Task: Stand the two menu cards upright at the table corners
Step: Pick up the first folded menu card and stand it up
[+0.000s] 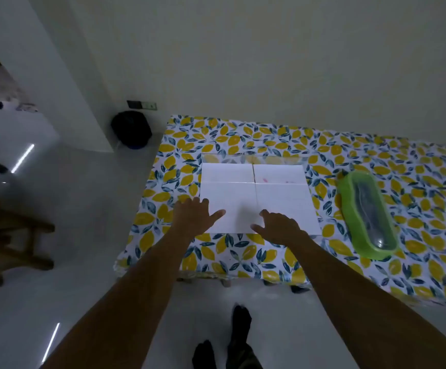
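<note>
Two white menu cards lie flat and side by side on the lemon-print table [243, 257], each with a crease across it. The left card [228, 187] and the right card [281, 191] touch along their inner edges. My left hand [194, 215] hovers with fingers spread over the left card's near left corner. Over the near edge of the right card, my right hand [279, 226] is open too, its fingers slightly curled. Neither hand holds anything.
A green plastic container [367, 211] with a clear lid lies on the table to the right of the cards. A dark bag [131, 129] sits on the floor by the wall beyond the table's far left corner. Wooden furniture [11, 235] stands at the left.
</note>
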Available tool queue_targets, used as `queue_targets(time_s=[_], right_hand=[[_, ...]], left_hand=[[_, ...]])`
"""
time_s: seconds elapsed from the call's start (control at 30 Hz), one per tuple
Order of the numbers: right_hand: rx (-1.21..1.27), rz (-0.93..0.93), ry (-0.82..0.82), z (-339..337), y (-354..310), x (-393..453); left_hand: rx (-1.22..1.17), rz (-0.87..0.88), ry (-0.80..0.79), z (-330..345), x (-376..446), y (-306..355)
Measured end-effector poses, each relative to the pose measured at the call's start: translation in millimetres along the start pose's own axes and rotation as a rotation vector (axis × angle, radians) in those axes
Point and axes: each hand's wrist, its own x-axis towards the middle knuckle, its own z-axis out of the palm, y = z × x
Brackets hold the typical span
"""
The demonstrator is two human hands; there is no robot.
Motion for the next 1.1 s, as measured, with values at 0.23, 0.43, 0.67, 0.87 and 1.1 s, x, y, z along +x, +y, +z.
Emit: queue_targets(time_s=[0.23, 0.43, 0.67, 0.87, 1.1], right_hand=[[0.034, -0.006, -0.082, 17.6, 11.6, 22.4], [0.062, -0.001, -0.112, 34.3, 20.5, 43.7], [-0.062, -0.038, 0.038, 37.8, 34.3, 62.0], [-0.077, 0.016, 0.09, 46.8, 19.4, 67.2], [-0.035, 0.132, 0.035, 84.0, -0.3, 59.0]], left_hand=[[-0.019, -0.035, -0.062, 27.3, 17.6, 7.1], [-0.021, -0.099, -0.164, 44.3, 40.5, 15.9], [-0.136, -0.221, -0.151, 59.8, 59.8, 31.3], [-0.242, -0.356, -0.193, 72.9, 67.1, 37.4], [-0.219, -0.339, -0.143, 76.6, 66.6, 42.0]])
